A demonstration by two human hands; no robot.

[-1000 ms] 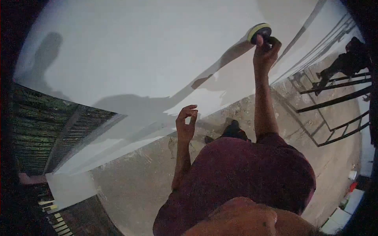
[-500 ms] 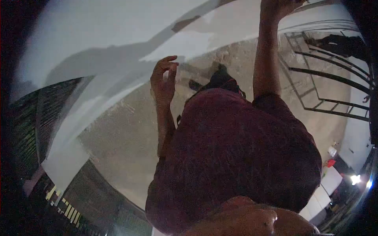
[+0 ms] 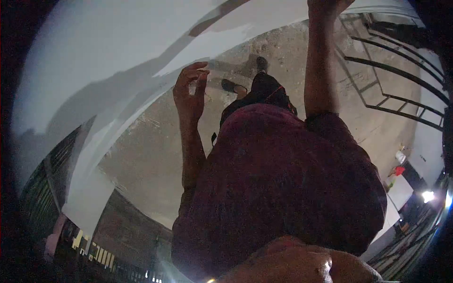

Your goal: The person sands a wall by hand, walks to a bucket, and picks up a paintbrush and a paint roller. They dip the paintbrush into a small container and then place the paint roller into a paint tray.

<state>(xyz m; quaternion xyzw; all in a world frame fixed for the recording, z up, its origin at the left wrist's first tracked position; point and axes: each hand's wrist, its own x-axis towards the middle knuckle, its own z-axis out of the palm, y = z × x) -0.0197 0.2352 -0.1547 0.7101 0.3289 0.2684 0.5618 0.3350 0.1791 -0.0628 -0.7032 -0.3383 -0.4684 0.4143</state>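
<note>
My left hand (image 3: 189,92) is raised in front of the white wall, to the left of my body. Its fingers are loosely curved, with a gap between them and the thumb, and I see nothing held. My right arm (image 3: 322,70) stretches up towards the wall. Only the lower part of my right hand (image 3: 325,8) shows at the top edge; its fingers are out of frame, so what it may hold is hidden. Nearest to both hands is the white wall (image 3: 118,42), with arm and body shadows across it.
On the right, a dark metal frame with bars (image 3: 401,78) stands over the bare concrete floor (image 3: 146,155). A bright lamp (image 3: 428,196) and a red item (image 3: 399,170) are at the lower right. My sandalled feet (image 3: 231,86) stand near the wall. Corrugated sheeting (image 3: 45,188) is at the left.
The view has shifted, so more of my legs and feet shows. My left hand sits slightly further left and higher in view. My right hand is cut off more by the top edge.
</note>
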